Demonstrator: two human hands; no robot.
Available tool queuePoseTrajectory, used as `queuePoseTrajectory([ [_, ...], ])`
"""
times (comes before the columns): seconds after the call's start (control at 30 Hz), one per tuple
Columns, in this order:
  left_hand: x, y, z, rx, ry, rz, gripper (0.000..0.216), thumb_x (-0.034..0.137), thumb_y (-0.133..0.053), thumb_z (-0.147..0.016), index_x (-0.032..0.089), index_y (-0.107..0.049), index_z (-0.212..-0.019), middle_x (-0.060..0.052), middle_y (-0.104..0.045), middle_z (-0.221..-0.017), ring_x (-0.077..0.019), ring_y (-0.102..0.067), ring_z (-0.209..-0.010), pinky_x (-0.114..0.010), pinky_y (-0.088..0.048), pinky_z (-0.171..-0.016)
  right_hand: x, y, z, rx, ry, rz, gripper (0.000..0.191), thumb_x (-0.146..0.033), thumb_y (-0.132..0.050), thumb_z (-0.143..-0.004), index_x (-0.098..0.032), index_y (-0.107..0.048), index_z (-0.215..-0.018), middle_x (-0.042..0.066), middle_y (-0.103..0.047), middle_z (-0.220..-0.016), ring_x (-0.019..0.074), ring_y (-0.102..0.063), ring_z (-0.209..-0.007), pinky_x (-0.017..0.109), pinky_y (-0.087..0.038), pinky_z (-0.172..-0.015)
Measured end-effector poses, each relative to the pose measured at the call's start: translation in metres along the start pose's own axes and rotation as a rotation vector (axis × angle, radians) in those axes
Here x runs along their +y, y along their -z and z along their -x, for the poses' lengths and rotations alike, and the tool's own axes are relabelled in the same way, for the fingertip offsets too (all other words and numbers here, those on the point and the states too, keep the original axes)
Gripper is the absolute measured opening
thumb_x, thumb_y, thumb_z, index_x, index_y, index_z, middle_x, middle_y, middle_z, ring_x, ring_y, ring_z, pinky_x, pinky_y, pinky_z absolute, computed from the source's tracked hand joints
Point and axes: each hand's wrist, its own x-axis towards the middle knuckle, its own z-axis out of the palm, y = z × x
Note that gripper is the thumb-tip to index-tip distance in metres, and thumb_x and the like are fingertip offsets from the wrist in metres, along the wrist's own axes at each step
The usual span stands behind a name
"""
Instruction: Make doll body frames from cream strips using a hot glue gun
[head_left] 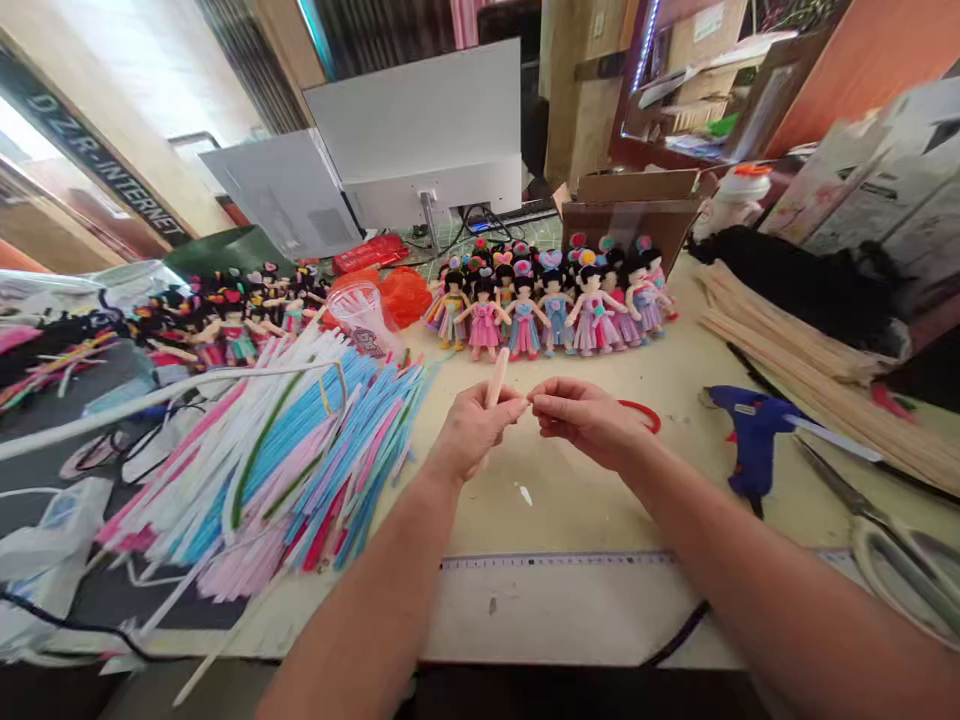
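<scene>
My left hand (pixel 480 425) is closed around a peach-coloured pipe cleaner bundle (pixel 498 376), which stands up above the fingers and shows a little below the palm. Close to its thumb tip, my right hand (pixel 574 412) is closed in a pinch. What those right fingertips grip is too small to make out. Just behind both hands stand several little pipe cleaner dolls (pixel 525 315) in coloured dresses. A red ring-shaped band (pixel 643 414) lies partly hidden behind my right hand.
Loose coloured pipe cleaners (pixel 277 450) cover the left side. To the right lie a blue glue gun (pixel 754 435), scissors (pixel 892 530) and peach pipe cleaners (pixel 810 370). A ruler strip (pixel 555 560) runs along the front. A monitor (pixel 427 130) and cardboard box (pixel 630 215) stand behind.
</scene>
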Motion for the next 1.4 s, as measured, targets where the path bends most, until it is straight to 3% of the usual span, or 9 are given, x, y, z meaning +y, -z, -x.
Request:
queuePoseTrajectory([
  [0.2, 0.002, 0.001, 0.0, -0.052, 0.073, 0.081, 0.024, 0.03, -0.073, -0.063, 0.014, -0.058, -0.074, 0.007, -0.05, -0.054, 0.0007, -0.027, -0.034, -0.02, -0.014, -0.038, -0.002, -0.004, 0.0, 0.105, 0.091, 0.101, 0.02, -0.033, -0.077, -0.064, -0.017, -0.071, -0.076, -0.001, -0.063, -0.064, 0.0089, -0.054, -0.057, 0.027, -0.047, -0.06],
  [0.4, 0.002, 0.003, -0.003, -0.082, 0.109, 0.123, 0.013, 0.017, -0.064, -0.064, 0.012, -0.065, -0.076, 0.005, -0.051, -0.055, 0.0014, -0.026, -0.033, -0.019, -0.014, -0.037, -0.004, -0.005, -0.001, 0.181, 0.224, 0.23, 0.021, -0.034, -0.075, -0.062, -0.018, -0.073, -0.075, 0.0, -0.064, -0.063, 0.0098, -0.054, -0.056, 0.028, -0.048, -0.059],
  [0.7, -0.002, 0.003, -0.003, -0.124, 0.134, 0.2, 0.025, 0.028, -0.076, -0.063, 0.012, -0.06, -0.074, 0.005, -0.051, -0.053, 0.0013, -0.027, -0.034, -0.018, -0.014, -0.038, 0.007, -0.004, 0.0, 0.139, 0.562, 0.518, 0.015, -0.03, -0.069, -0.075, -0.021, -0.075, -0.086, 0.002, -0.062, -0.078, 0.0114, -0.056, -0.064, 0.028, -0.046, -0.059],
  [0.93, -0.004, 0.004, -0.004, -0.142, 0.151, 0.209, 0.032, 0.031, -0.081, -0.059, 0.012, -0.058, -0.071, 0.004, -0.052, -0.053, 0.0016, -0.028, -0.035, -0.018, -0.014, -0.038, 0.005, -0.003, 0.001, 0.138, 0.662, 0.651, 0.015, -0.032, -0.068, -0.079, -0.022, -0.076, -0.086, 0.003, -0.063, -0.078, 0.0132, -0.059, -0.068, 0.028, -0.048, -0.062],
  [1.1, -0.005, 0.003, -0.004, -0.159, 0.152, 0.2, 0.036, 0.036, -0.083, -0.057, 0.012, -0.057, -0.067, 0.003, -0.054, -0.053, 0.0015, -0.028, -0.034, -0.019, -0.014, -0.037, 0.002, -0.005, 0.002, 0.145, 0.638, 0.582, 0.011, -0.032, -0.072, -0.074, -0.022, -0.075, -0.076, 0.001, -0.062, -0.071, 0.0119, -0.056, -0.062, 0.027, -0.046, -0.058],
  [1.4, -0.008, -0.001, -0.002, -0.173, 0.146, 0.161, 0.037, 0.042, -0.079, -0.062, 0.012, -0.058, -0.067, 0.002, -0.057, -0.056, 0.0011, -0.031, -0.033, -0.019, -0.015, -0.036, -0.002, -0.014, 0.004, 0.211, 0.382, 0.354, 0.016, -0.031, -0.074, -0.064, -0.018, -0.065, -0.061, -0.001, -0.06, -0.057, 0.0106, -0.05, -0.055, 0.025, -0.042, -0.052],
])
